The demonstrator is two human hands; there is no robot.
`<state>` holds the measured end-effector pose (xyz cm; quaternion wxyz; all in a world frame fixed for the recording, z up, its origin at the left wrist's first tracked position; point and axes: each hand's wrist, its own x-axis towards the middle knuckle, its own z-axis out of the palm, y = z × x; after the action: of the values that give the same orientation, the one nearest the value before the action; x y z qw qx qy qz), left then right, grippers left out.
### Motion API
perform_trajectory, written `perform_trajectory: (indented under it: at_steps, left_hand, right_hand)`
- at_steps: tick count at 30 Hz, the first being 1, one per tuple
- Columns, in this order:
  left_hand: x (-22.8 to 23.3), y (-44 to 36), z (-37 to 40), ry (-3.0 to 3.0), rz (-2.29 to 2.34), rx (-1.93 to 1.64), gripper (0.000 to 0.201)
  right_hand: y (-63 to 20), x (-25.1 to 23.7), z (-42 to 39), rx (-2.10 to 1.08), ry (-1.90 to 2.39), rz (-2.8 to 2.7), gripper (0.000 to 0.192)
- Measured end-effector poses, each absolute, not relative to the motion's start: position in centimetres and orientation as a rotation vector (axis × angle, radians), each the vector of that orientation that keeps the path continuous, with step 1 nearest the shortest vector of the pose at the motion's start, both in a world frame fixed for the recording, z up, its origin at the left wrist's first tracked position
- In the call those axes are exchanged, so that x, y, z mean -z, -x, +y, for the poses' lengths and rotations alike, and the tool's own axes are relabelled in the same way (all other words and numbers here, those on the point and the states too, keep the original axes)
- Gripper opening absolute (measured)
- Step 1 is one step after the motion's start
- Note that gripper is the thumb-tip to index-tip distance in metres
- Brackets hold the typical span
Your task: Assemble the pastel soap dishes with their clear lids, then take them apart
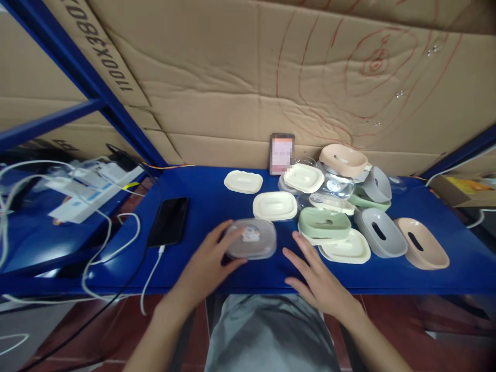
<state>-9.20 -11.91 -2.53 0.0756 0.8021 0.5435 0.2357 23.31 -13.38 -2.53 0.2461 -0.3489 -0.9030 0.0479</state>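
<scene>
My left hand point(211, 261) has its fingers around the left end of a soap box with a see-through lid point(267, 243), which bears a small pale picture and sits low over the blue table. My right hand point(315, 276) is apart from the box, to its right, with fingers spread and nothing in them. Just beyond its fingertips is a green soap dish point(329, 227) on a cream tray. Other cream trays point(275, 205) lie behind the box. A grey slotted dish point(382, 235) and a beige one point(424, 248) stand further right.
More dishes, including a beige one point(344, 157), and clear lids point(339, 186) are heaped at the back right. A phone point(168, 222) with a white cable lies left, near a power strip point(95, 194). A cardboard wall point(209, 88) closes off the back; blue posts point(127, 119) frame it.
</scene>
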Motion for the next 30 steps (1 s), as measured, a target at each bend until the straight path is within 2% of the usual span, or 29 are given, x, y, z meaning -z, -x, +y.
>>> perform_trajectory:
  at_steps: [2, 5, 8, 11, 15, 19, 25, 30]
  left_hand:
    - [1.5, 11.7, -10.6, -2.465, 1.884, -0.674, 0.062]
    - [-0.4, 14.3, -7.9, -2.447, 2.214, -0.443, 0.059]
    - [-1.8, 15.1, -4.7, -2.361, 2.367, -0.221, 0.059]
    - [-2.3, 14.1, -1.6, -2.36, 2.43, -0.253, 0.062]
    - [-1.6, 9.9, 0.7, -2.644, 1.949, -0.473, 0.057]
    - [-0.6, 5.1, 0.2, -2.807, 1.467, -0.404, 0.05]
    - [-1.3, 4.2, -3.3, -2.855, 1.383, -0.443, 0.018]
    - [-0.2, 5.3, -9.4, -2.851, 1.322, -0.512, 0.014]
  right_hand:
    - [-23.2, 2.6, -13.3, -0.142, 0.965, -2.474, 0.062]
    - [-22.8, 2.7, -13.1, -0.163, 0.997, -2.482, 0.057]
    - [-22.6, 2.8, -13.1, -0.203, 1.044, -2.468, 0.054]
    - [-22.6, 2.8, -13.1, -0.23, 1.075, -2.443, 0.049]
    - [-22.5, 2.7, -13.0, -0.239, 1.083, -2.443, 0.044]
    - [-22.4, 2.7, -12.8, -0.259, 1.102, -2.437, 0.041]
    - [-22.6, 2.6, -12.8, -0.252, 1.078, -2.422, 0.039]
    - [-22.7, 2.4, -12.8, -0.247, 1.035, -2.345, 0.032]
